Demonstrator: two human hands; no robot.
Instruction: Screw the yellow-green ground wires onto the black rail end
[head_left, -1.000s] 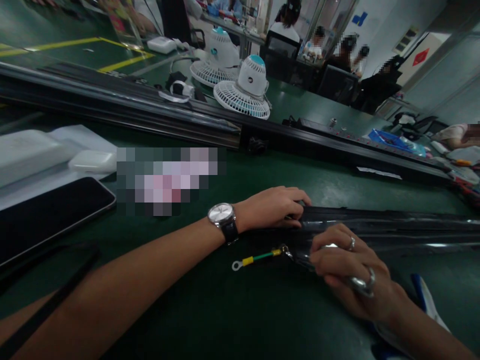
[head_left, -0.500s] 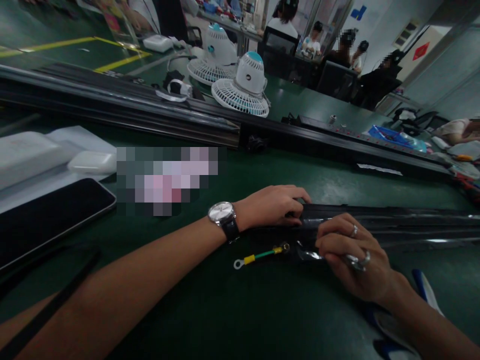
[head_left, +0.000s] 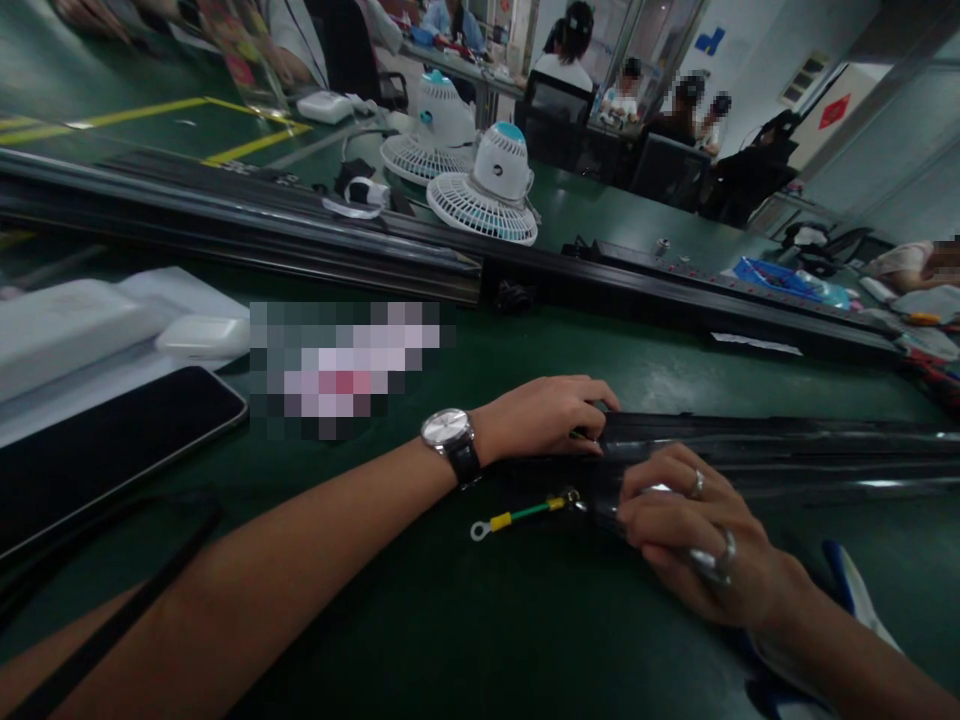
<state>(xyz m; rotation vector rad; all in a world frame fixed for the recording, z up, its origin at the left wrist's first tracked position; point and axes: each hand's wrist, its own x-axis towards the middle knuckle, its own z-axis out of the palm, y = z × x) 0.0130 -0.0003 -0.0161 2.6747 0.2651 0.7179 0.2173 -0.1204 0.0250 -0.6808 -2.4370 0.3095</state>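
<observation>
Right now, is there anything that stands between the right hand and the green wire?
Nothing visible blocks the way. The right hand grips a shiny tool, which points toward the green wire. The left hand is at the end of the black bar, beyond the wire and outside that gap.

dim light, pale glare on green tabletop (head_left: 660, 385), slight overall softness, pixelation left of centre, edges stretched

Your left wrist (head_left: 487, 438) carries an analogue wristwatch (head_left: 450, 434) with a round silver-toned case, a pale dial (head_left: 445, 427) and a black strap (head_left: 466, 466). On your right hand (head_left: 709, 520) you wear two silvery rings (head_left: 698, 484), set on separate fingers (head_left: 673, 463)
</observation>
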